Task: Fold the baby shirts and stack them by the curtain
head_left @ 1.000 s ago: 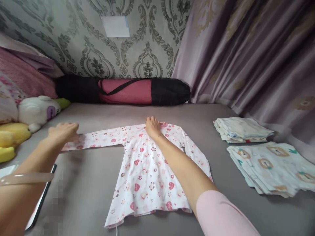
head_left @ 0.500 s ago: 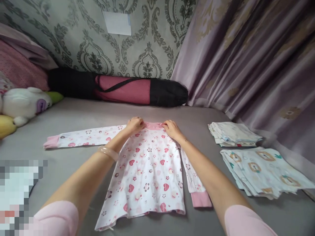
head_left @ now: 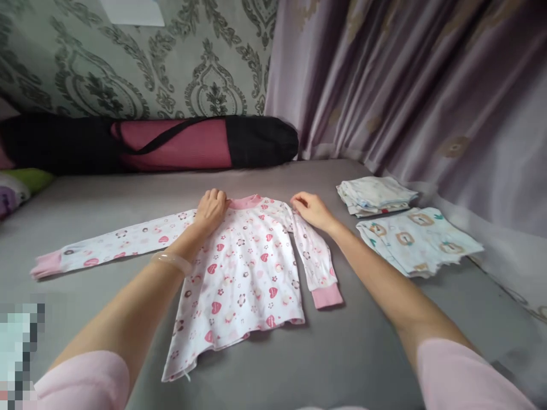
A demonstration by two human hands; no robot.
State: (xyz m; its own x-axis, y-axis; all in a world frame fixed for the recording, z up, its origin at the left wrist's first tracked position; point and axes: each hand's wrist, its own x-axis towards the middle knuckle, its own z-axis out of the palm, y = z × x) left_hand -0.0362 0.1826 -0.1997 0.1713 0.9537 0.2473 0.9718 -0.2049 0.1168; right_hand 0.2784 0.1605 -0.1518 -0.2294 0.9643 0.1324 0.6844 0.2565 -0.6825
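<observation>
A white long-sleeved shirt (head_left: 243, 267) printed with pink hearts and flowers lies spread out, its pink collar away from me. My left hand (head_left: 211, 210) is closed over the shoulder beside the collar, gripping the fabric; its fingertips are partly hidden. The left sleeve stretches straight out to its pink cuff. My right hand (head_left: 314, 210) is at the outer edge of the other shoulder, fingers loosely curled with a small gap at the thumb, and no cloth shows in it. The right sleeve bends down towards me, ending in a pink cuff (head_left: 327, 296).
Folded white clothes (head_left: 376, 193) and a folded lion-print garment (head_left: 419, 239) lie to the right, near the purple curtain (head_left: 384, 85). A long black and pink bag (head_left: 179, 142) lies along the wall. Part of a plush toy (head_left: 25, 182) shows at left. Grey sheet (head_left: 354, 364) covers the surface.
My right hand has left the collar and moved out to the right shoulder edge. My left hand stays by the collar. The right sleeve now sits farther out. The view has turned right.
</observation>
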